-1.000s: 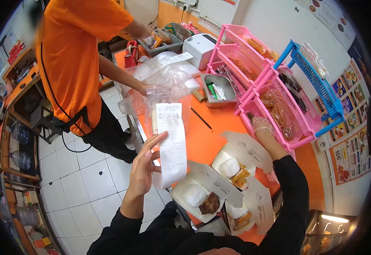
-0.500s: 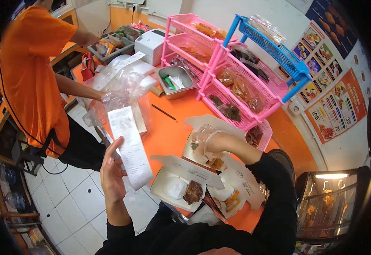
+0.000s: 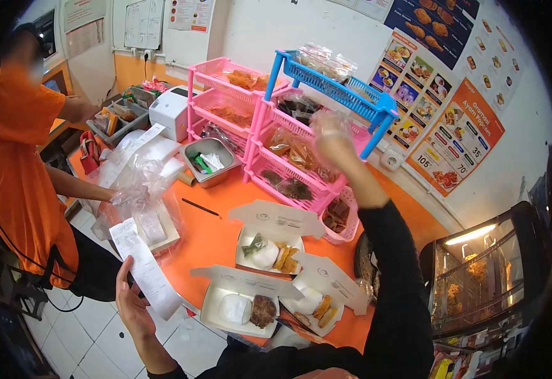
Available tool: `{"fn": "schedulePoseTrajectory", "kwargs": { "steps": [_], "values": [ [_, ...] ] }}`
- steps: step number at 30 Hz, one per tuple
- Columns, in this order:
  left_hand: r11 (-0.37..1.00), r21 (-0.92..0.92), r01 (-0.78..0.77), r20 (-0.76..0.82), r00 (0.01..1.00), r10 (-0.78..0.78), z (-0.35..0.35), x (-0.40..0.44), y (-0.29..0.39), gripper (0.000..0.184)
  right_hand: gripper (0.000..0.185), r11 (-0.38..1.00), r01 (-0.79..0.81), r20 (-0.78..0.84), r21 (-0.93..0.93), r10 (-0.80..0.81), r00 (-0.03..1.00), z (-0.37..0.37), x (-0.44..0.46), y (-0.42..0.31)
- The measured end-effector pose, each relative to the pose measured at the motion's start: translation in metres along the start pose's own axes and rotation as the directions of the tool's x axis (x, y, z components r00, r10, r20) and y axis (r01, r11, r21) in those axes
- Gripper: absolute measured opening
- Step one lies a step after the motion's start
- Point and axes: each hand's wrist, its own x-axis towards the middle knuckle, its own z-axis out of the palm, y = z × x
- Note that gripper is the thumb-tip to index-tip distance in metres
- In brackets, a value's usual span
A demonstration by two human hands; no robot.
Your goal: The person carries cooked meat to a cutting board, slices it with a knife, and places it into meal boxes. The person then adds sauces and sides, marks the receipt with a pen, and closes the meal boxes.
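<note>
My left hand (image 3: 134, 303) grips a long printed receipt (image 3: 146, 268) between thumb and fingers. My right hand (image 3: 331, 136), in a clear plastic glove, is raised at a tier of the pink rack (image 3: 260, 148), beside sauce packets (image 3: 298, 148) and dark packets (image 3: 298, 106); its fingers are blurred. Below are three open food boxes. The rear box (image 3: 270, 237) contains wrapped rice, fried pieces and a small green packet (image 3: 254, 245). In the front left box (image 3: 213, 309) lie wrapped rice and a browned patty (image 3: 263, 311). The front right box (image 3: 307, 319) has rice and fried strips.
A co-worker in an orange shirt (image 3: 20, 132) handles a clear plastic bag (image 3: 140, 208) around a box at the left. A metal tray (image 3: 210, 174), a black pencil-like stick (image 3: 201, 208) and a white printer (image 3: 170, 114) stand or lie behind. A lit display warmer (image 3: 478, 278) is at right.
My right hand has risen from the rear box to the rack's upper tiers. The rear box's contents now show, green packet included. The view has shifted; my left hand still holds the receipt.
</note>
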Motion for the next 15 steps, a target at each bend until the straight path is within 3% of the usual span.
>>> {"fn": "schedulePoseTrajectory", "kwargs": {
  "steps": [2, 5, 7, 9, 11, 15],
  "values": [
    [1.000, 0.020, -0.005, 0.013, 1.000, 0.004, 0.003, 0.000, 0.002, 0.059, 0.025, 0.955, -0.242, 0.270, -0.171, 0.282, 0.921, 0.036, 0.038, 0.041],
    [0.997, 0.072, 0.005, 0.027, 1.000, -0.007, 0.007, -0.003, 0.011, 0.062, 0.027, 0.965, -0.212, 0.462, -0.154, 0.260, 0.848, 0.080, 0.067, 0.083],
    [0.996, 0.093, 0.011, 0.030, 0.999, -0.014, 0.004, -0.005, 0.012, 0.064, 0.031, 0.927, -0.320, 0.362, -0.195, 0.371, 0.855, 0.097, 0.065, 0.095],
    [0.996, 0.093, 0.013, 0.031, 0.999, -0.015, -0.004, -0.006, 0.010, 0.063, 0.033, 0.907, -0.331, 0.385, -0.260, 0.412, 0.826, 0.098, 0.067, 0.099],
    [0.995, 0.099, 0.016, 0.007, 1.000, -0.017, -0.005, -0.008, 0.010, 0.063, 0.034, 0.913, -0.225, 0.539, -0.341, 0.386, 0.749, 0.091, 0.065, 0.099],
    [0.995, 0.099, 0.030, 0.000, 1.000, -0.030, -0.011, -0.010, 0.009, 0.063, 0.039, 0.895, -0.366, 0.456, -0.257, 0.446, 0.770, 0.084, 0.069, 0.098]
  ]
}}
